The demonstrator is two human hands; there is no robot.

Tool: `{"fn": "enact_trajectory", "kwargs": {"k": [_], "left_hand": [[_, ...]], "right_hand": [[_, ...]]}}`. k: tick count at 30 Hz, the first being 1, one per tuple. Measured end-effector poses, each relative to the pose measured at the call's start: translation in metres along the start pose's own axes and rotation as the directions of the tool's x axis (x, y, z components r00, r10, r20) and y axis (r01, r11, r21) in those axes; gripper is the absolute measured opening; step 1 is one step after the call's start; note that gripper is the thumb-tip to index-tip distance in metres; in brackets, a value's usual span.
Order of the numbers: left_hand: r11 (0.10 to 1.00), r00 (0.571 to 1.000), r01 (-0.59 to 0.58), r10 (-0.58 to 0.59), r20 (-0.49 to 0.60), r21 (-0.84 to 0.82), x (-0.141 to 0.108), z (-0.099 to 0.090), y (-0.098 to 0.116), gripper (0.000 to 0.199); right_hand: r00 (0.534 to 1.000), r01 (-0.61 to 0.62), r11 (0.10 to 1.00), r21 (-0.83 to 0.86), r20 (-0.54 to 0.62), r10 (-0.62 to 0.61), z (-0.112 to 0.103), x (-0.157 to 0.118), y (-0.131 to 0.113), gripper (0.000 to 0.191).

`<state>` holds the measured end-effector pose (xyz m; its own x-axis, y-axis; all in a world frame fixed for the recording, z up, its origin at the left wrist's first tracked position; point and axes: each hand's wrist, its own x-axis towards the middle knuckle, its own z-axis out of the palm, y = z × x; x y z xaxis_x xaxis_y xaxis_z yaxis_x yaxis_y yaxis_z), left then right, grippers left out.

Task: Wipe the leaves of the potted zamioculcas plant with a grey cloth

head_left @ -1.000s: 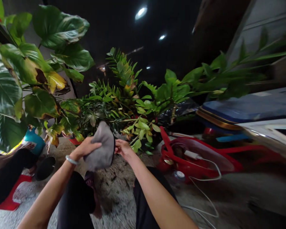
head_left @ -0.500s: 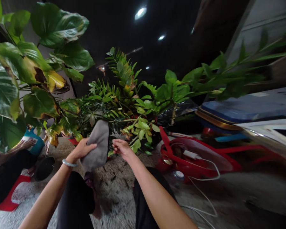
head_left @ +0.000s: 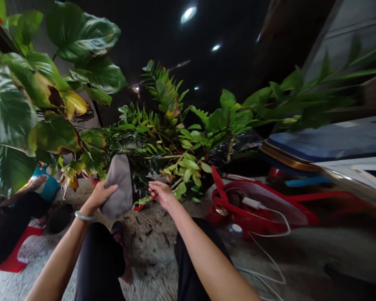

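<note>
Your left hand (head_left: 100,195) grips grey cloth (head_left: 118,184), centre-left of frame, cloth upright against plant foliage (head_left: 150,138). Your right hand (head_left: 161,193), fingers pinched narrow on leaf stem just right of cloth. Red fan (head_left: 253,207) lies on floor, right of centre.

Pot (head_left: 140,206) mostly hidden by leaves (head_left: 150,138).
</note>
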<state>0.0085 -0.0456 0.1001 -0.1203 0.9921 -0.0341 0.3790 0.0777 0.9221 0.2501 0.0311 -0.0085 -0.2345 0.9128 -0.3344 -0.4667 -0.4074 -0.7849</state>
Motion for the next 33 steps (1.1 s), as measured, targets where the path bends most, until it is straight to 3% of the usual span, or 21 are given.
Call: {"fn": "enact_trajectory", "kwargs": {"k": [3, 5, 8, 10, 12, 13, 15, 18, 20, 21, 24, 26, 29, 31, 33], "left_hand": [[0.994, 0.975, 0.065, -0.083, 0.208, 0.088, -0.030, 0.002, -0.017, 0.038], [0.997, 0.975, 0.061, -0.069, 0.210, 0.044, -0.040, -0.004, -0.007, 0.037], [0.994, 0.999, -0.025, 0.020, -0.050, -0.107, -0.026, -0.016, 0.027, 0.043], [0.977, 0.964, -0.103, 0.051, -0.262, -0.189, -0.006, -0.020, 0.045, 0.047], [0.964, 0.924, -0.118, 0.019, -0.381, -0.237, 0.010, -0.019, 0.048, 0.048], [0.964, 0.923, -0.087, -0.016, -0.384, -0.250, 0.014, -0.015, 0.042, 0.048], [0.971, 0.952, 0.028, -0.098, -0.291, -0.237, 0.007, -0.003, 0.023, 0.048], [0.968, 0.980, 0.199, -0.199, 0.012, -0.151, -0.025, 0.016, -0.006, 0.047], [0.965, 0.969, 0.224, -0.206, 0.140, -0.135, -0.045, 0.023, -0.008, 0.046], [0.968, 0.973, 0.202, -0.181, 0.141, -0.150, -0.050, 0.023, -0.002, 0.047], [0.967, 0.996, 0.018, -0.040, -0.084, -0.255, -0.037, 0.016, 0.032, 0.054], [0.945, 0.963, -0.123, 0.039, -0.268, -0.302, -0.011, 0.013, 0.055, 0.057], [0.949, 0.933, -0.179, 0.079, -0.352, -0.261, 0.027, 0.021, 0.067, 0.053], [0.982, 0.971, -0.115, 0.079, -0.226, -0.151, 0.037, 0.034, 0.057, 0.046], [0.998, 0.996, -0.054, 0.053, 0.069, 0.013, 0.032, 0.046, 0.043, 0.039]], "right_hand": [[1.000, -0.010, 1.000, -0.019, -0.005, 0.010, -0.003, -0.002, -0.001, 0.013], [1.000, -0.020, 0.999, -0.035, -0.017, 0.019, -0.004, -0.001, -0.002, 0.013], [1.000, -0.022, 0.999, -0.034, -0.022, 0.022, -0.003, 0.000, -0.002, 0.014], [1.000, -0.019, 1.000, -0.025, -0.018, 0.019, -0.001, 0.000, -0.002, 0.015], [1.000, -0.012, 1.000, -0.015, -0.012, 0.012, -0.001, 0.000, -0.002, 0.015], [1.000, -0.008, 1.000, -0.012, -0.008, 0.008, -0.001, 0.000, -0.002, 0.015], [1.000, -0.003, 1.000, -0.011, -0.002, 0.003, -0.003, -0.001, -0.002, 0.015], [1.000, -0.003, 1.000, -0.023, -0.005, 0.002, -0.007, 0.000, -0.002, 0.015], [1.000, -0.004, 1.000, -0.030, -0.014, 0.004, -0.009, 0.000, -0.002, 0.014], [1.000, -0.003, 1.000, -0.030, -0.016, 0.003, -0.009, 0.000, -0.002, 0.014], [1.000, 0.002, 1.000, -0.017, -0.017, -0.002, -0.007, 0.001, -0.001, 0.013], [1.000, 0.001, 1.000, -0.012, -0.021, -0.001, -0.005, 0.001, -0.001, 0.013], [0.999, -0.013, 1.000, -0.013, -0.029, 0.013, -0.004, 0.002, -0.002, 0.014], [1.000, -0.015, 1.000, -0.015, -0.015, 0.015, -0.006, 0.004, -0.001, 0.014], [1.000, -0.010, 1.000, -0.028, 0.001, 0.010, -0.009, 0.005, 0.000, 0.014]]}}
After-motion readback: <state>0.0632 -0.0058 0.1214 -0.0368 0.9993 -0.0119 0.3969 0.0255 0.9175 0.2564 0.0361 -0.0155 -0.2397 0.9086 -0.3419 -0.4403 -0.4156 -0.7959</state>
